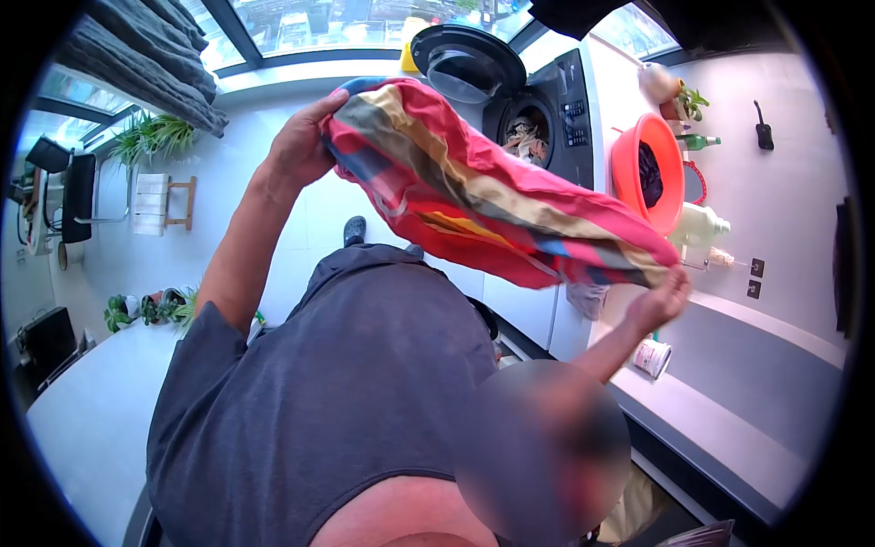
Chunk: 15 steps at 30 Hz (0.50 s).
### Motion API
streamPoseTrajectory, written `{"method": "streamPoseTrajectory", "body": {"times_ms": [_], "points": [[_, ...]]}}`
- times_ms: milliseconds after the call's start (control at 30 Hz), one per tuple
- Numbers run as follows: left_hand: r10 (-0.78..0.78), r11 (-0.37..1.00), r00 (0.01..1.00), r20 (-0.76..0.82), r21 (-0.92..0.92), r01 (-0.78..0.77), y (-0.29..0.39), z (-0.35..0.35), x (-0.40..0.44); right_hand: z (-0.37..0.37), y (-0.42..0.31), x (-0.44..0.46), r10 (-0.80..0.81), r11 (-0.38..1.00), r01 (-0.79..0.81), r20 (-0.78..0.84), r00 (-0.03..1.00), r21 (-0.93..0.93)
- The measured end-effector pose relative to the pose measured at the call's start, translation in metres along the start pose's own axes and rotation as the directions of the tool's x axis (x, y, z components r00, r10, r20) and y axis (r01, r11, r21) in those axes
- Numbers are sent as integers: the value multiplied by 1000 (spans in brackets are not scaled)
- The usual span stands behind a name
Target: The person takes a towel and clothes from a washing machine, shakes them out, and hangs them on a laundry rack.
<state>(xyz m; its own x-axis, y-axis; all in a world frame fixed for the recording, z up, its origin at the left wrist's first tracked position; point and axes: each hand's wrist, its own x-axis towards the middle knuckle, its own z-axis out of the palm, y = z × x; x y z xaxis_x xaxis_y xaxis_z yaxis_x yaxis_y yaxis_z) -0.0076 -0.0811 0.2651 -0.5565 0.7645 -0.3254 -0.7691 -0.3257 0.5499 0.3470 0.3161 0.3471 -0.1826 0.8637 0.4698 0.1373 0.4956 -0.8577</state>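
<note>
A striped cloth in pink, red, tan and blue (492, 187) is stretched between my two hands, in front of my body. My left hand (305, 146) grips its upper left end. At the lower right end, my right hand (661, 301) has its fingers closed on the cloth's edge. Behind the cloth stands a dark washing machine (570, 118) with its round door (468, 64) swung open and crumpled laundry (526, 141) inside the drum.
On the right, a red basin (670, 155) holds dark cloth, near a green bottle (700, 142), a pale jug (702, 225) and a white tin (652, 358). At left are a small rack (180, 202), potted plants (155, 310) and a white table (109, 410).
</note>
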Motion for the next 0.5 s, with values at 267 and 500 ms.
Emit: {"method": "streamPoseTrajectory", "body": {"times_ms": [267, 500], "points": [[1, 998, 998, -58, -61, -4, -14, -42, 30, -6, -151, 65, -222, 966, 222, -22, 975, 130], [345, 778, 888, -304, 622, -89, -38, -60, 60, 37, -221, 59, -293, 956, 287, 135, 947, 58]]}}
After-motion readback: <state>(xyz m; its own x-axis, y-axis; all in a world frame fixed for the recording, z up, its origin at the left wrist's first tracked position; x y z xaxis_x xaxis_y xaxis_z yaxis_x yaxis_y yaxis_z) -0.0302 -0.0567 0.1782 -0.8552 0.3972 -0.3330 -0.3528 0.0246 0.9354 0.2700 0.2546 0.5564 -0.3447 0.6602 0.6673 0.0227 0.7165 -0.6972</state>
